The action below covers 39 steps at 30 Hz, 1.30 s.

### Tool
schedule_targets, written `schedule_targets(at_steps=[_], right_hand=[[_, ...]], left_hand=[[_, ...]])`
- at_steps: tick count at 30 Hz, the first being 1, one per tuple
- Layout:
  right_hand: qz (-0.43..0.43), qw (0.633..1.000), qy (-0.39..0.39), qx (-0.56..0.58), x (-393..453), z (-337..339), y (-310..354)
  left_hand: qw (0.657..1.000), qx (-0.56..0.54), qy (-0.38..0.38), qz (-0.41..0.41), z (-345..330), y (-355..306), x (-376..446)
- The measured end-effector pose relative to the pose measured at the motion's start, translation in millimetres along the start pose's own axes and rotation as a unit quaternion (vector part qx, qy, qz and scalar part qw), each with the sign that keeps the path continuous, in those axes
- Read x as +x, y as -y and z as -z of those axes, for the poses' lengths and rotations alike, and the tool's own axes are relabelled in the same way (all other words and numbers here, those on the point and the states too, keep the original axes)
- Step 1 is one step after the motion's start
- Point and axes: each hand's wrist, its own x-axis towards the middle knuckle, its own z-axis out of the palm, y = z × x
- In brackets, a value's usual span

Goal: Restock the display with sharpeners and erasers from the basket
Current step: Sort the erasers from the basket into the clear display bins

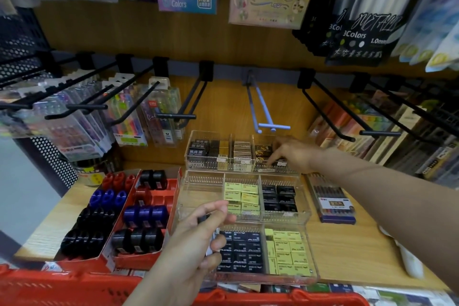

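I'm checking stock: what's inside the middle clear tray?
The middle tray holds yellow erasers in its centre section and black erasers on the right. Its left section looks bare, but the left hand covers its front corner.

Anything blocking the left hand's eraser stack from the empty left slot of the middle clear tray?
Nothing visible. The left hand holds a small stack of erasers just in front of the middle clear tray, whose left compartment is open-topped and bare. The right hand is off at the back tray.
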Motion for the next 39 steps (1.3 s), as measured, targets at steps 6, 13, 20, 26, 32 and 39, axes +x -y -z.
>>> schedule_targets(at_steps=[6, 13, 20, 26, 32, 39], right_hand=[[-0.025, 0.996, -0.071, 0.045, -15.4, 4.1, -10.7], [-0.131, 0.95, -0.188, 0.211, -25.6, 10.7, -0.2], [-0.006, 0.799, -0.133, 0.586, -91.2, 29.8, 56.4], [0.084, 0.795, -0.068, 0.597, -106.4, 37.2, 78.7], [0.14, 0.784, -0.011, 0.604, -117.2, 47.7, 90.1], [0.093, 0.861, -0.099, 0.49, -132.7, 25.1, 111.0]], left_hand=[[1.0, 0.004, 0.001, 0.001, 0.8, 1.3, 1.8], [1.0, -0.008, -0.005, 0.002, -2.7, 2.6, -0.6], [0.999, 0.014, 0.031, -0.035, -12.0, -3.7, -8.7], [0.99, 0.092, 0.07, -0.078, -19.1, -6.7, -21.4], [0.982, 0.121, 0.118, -0.086, -23.9, -4.9, -23.9], [0.973, 0.182, 0.094, -0.111, -21.7, 1.7, -19.9]])
